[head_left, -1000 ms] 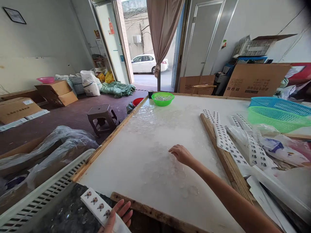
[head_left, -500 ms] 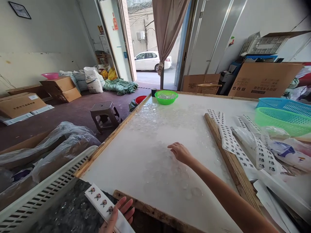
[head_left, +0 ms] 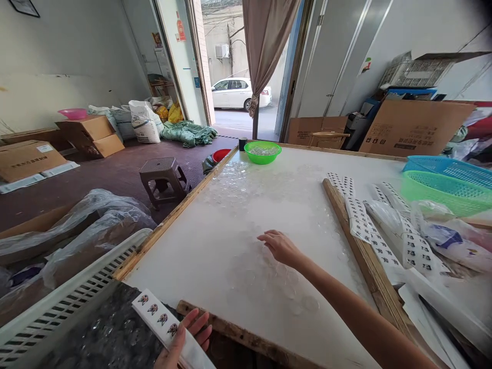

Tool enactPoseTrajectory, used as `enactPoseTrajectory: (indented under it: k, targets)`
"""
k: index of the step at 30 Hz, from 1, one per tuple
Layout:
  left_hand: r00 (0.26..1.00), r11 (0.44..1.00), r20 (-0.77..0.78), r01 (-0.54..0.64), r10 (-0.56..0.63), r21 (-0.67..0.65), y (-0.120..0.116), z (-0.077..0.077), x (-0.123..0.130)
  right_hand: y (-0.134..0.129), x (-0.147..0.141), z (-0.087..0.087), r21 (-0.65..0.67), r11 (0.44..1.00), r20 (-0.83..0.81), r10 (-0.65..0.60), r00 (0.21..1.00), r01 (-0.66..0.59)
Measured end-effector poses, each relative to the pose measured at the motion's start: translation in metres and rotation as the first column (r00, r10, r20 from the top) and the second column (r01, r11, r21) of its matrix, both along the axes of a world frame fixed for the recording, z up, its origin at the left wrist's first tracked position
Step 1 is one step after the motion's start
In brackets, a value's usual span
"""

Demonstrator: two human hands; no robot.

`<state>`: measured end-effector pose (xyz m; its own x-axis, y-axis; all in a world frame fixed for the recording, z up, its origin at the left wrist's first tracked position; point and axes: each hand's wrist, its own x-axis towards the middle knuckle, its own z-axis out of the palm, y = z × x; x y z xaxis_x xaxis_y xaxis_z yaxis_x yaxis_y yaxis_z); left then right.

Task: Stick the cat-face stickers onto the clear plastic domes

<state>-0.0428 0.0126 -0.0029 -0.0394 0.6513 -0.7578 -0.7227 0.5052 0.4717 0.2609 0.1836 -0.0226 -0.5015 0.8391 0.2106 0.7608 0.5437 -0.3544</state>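
Observation:
In my left hand [head_left: 188, 335], at the bottom of the view, is a stack of white sticker strips [head_left: 165, 320] printed with small dark animal faces; the thumb lies on top and the fingers are behind its edge. My right hand [head_left: 280, 247] reaches over the middle of the white tabletop [head_left: 169, 266], palm down, fingers stretched to the left. Thin clear round discs [head_left: 249, 277] lie scattered under and around it. From this angle I cannot make out whether its fingertips touch one. Further clear discs [head_left: 234, 179] cover the far left of the table.
A green bowl [head_left: 263, 159] of clear pieces stands at the table's far edge. A wooden bar [head_left: 357, 241] runs along the right, beside more sticker strips [head_left: 417, 246] and plastic baskets [head_left: 457, 192]. At lower left stands a white crate [head_left: 77, 302] with clear pieces near it.
My right hand has shifted slightly left and down over the discs. My left hand keeps its hold on the sticker strips. The whole view has turned a little.

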Motion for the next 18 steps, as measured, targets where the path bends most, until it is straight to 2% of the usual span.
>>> enactPoseTrajectory:
  k: [2,5,11,15,18]
  targets:
    - [1.0,1.0,0.013,0.007,-0.007,-0.003,0.001,0.001,-0.001,-0.003,-0.007,0.003,-0.006,1.0,-0.005,0.021,1.0,-0.021]
    - [1.0,1.0,0.024,-0.001,0.001,-0.004,0.002,0.001,-0.003,0.0,-0.017,0.007,-0.006,1.0,-0.01,-0.017,1.0,0.017]
    - [0.999,1.0,0.043,-0.024,0.023,0.006,0.001,0.0,-0.006,0.008,-0.037,0.0,-0.026,0.999,0.002,0.038,0.999,-0.038]
    - [0.999,0.999,-0.01,-0.049,0.049,-0.015,0.0,0.002,-0.001,0.003,-0.046,0.0,-0.051,0.995,-0.003,0.087,0.996,-0.087]
    - [0.997,0.999,-0.068,-0.048,0.048,0.007,0.001,0.004,0.004,0.007,-0.053,0.001,-0.028,0.997,-0.023,0.073,0.997,-0.074]
